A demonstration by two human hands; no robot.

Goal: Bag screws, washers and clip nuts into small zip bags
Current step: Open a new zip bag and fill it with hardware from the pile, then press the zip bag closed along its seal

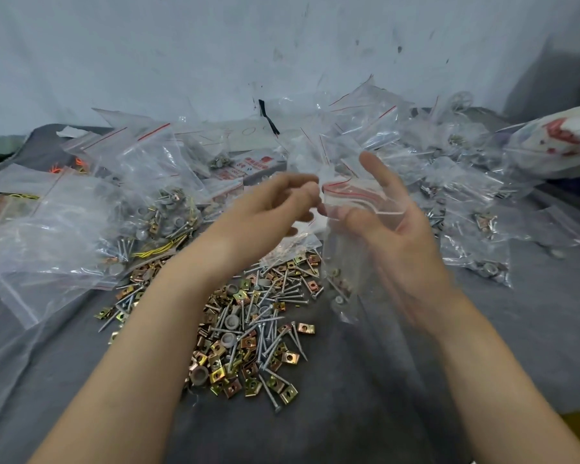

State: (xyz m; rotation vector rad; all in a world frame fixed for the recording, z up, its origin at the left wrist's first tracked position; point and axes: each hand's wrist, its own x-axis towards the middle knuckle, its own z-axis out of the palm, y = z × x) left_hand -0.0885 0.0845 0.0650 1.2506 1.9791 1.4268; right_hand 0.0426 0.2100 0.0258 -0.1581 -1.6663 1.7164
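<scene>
Many zip bags (141,169), loose hardware (248,329) on grey cloth (382,380); stained wall (148,55) behind.

Grey cloth (382,380), stained wall (148,45), printed bag (566,142)

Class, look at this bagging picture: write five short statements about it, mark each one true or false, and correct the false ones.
1. The right hand holds a small zip bag. True.
2. That bag is empty. False: a few pieces lie at its bottom.
3. A loose pile of screws, clip nuts and washers lies on the grey cloth. True.
4. The bag's zip strip is blue. False: it is red.
5. The left hand lies flat on the pile. False: it is raised, pinching the bag's mouth.
</scene>
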